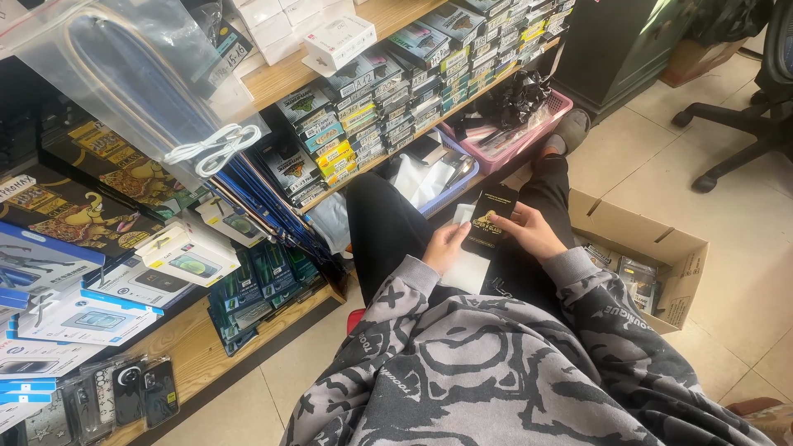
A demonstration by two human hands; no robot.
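1. Hands: left hand (pixel 447 245) and right hand (pixel 529 231) each grip the flat black rectangular cardboard package (pixel 489 220) above the lap, beside the open brown cardboard box (pixel 673 248).
2. Package looks light, stiff; best pinched by its edges.

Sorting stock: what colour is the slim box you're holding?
Black with gold print, clearest in the head view.
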